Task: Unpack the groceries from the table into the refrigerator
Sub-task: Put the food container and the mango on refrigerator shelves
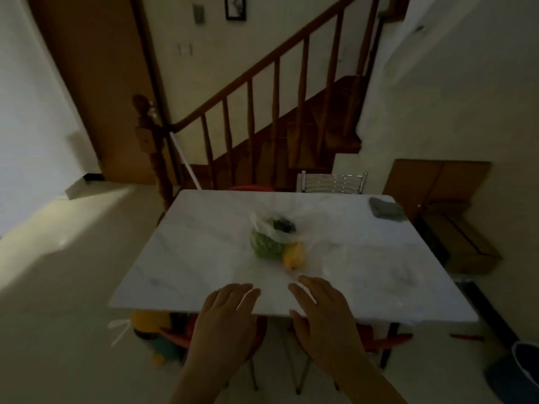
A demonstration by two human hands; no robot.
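Note:
On the white marble table (189, 258) lies a thin clear plastic bag (275, 231) with groceries. A round green vegetable (265, 246) and a yellow fruit or pepper (294, 255) sit at its near side, and something dark green (283, 224) shows inside the bag. My left hand (227, 319) and my right hand (323, 316) hover over the table's near edge, palms down, fingers apart, holding nothing. Both hands are short of the groceries. No refrigerator is in view.
A grey folded cloth (385, 209) lies at the table's far right corner. A metal chair (334, 182) stands behind the table, red stools (388, 341) under it. A wooden staircase (262, 112) rises behind. Cardboard boxes (455, 217) and a bucket (525, 365) stand at right.

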